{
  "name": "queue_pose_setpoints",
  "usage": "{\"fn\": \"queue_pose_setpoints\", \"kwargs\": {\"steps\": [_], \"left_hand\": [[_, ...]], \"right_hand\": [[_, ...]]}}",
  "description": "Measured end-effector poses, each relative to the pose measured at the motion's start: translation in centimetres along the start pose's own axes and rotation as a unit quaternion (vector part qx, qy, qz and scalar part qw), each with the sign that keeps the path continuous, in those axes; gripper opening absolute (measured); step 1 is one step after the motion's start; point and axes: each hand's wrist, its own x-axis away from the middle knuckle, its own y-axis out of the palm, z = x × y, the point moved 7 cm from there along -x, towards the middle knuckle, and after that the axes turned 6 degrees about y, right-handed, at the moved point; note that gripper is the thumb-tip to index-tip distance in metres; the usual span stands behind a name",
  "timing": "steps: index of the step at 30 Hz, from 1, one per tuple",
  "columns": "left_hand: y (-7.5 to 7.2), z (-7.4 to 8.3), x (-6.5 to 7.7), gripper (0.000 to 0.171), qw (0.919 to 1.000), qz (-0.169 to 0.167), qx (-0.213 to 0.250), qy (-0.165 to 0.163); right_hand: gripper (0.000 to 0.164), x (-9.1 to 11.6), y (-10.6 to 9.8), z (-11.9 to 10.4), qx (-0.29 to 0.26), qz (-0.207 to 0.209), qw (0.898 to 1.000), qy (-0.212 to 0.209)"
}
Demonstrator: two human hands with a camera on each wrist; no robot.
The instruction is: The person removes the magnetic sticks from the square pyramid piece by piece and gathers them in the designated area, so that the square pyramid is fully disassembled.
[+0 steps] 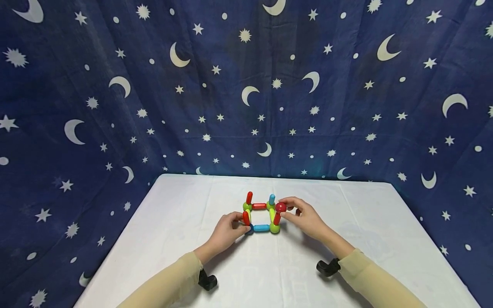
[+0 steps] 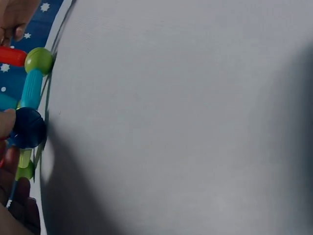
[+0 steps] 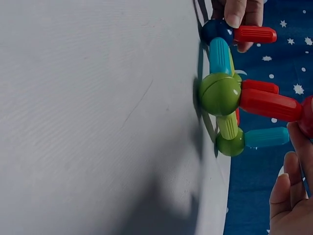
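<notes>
A frame of magnetic rods and balls lies on the table, with a blue rod along its near side and a red rod along its far side. My left hand grips the dark blue ball at the near left corner, where a red rod stands upright. At the near right corner, a green ball carries another upright red rod. My right hand holds the red ball on top of it between thumb and fingers.
Upright rods, one red and one light blue, stand on the far green balls. A white cloth covers the table. A dark blue curtain with moons and stars hangs behind and at the sides.
</notes>
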Motion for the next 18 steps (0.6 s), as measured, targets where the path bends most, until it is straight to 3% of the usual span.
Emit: {"fn": "queue_pose_setpoints", "kwargs": {"steps": [5,10,13,15,18], "left_hand": [[-0.9,0.2,-0.7,0.026,0.9990,0.018,-0.041,0.010],[-2.4,0.2,-0.6,0.027,0.9952,0.092,-0.029,-0.013],[-2.3,1.0,0.1,0.023,0.9929,0.119,0.001,0.000],[-1.6,1.9,0.4,0.021,0.9938,0.105,0.027,0.026],[0.3,3.4,0.6,0.024,0.9958,0.048,0.056,0.053]], "right_hand": [[0.036,0.3,-0.3,0.5,-0.008,0.004,1.000,0.016],[0.037,0.6,0.2,1.0,-0.026,-0.010,0.999,0.033],[0.037,0.8,0.3,1.2,-0.029,-0.011,0.999,0.033],[0.036,0.8,0.3,1.3,-0.031,-0.006,0.999,0.031],[0.036,0.8,0.4,1.4,-0.040,-0.002,0.999,0.027]]}}
